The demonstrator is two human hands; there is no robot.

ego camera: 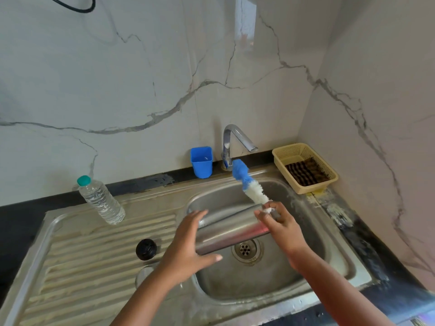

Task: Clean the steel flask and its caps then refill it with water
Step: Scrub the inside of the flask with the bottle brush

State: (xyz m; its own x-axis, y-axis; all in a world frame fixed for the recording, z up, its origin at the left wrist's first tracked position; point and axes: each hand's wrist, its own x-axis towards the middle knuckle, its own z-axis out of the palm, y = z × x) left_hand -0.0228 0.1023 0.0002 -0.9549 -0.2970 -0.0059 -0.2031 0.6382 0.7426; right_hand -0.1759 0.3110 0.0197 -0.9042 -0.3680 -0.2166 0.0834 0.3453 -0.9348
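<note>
The steel flask (231,228) lies on its side above the sink basin (256,278), mouth toward the right. My left hand (188,250) grips its base end, fingers over the top and thumb underneath. My right hand (281,225) pinches a bottle brush (249,183) near its white bristles, close to the flask's mouth. The brush's blue tip points up toward the tap (235,142). A black cap (146,249) sits on the ribbed drainboard (94,255), and a steel cap (144,275) lies just below it, partly hidden by my left forearm.
A clear plastic water bottle (101,201) with a teal lid stands at the drainboard's back left. A blue cup (201,161) stands by the tap. A beige basket (306,167) holding a dark scrub pad sits at the back right corner. No water runs from the tap.
</note>
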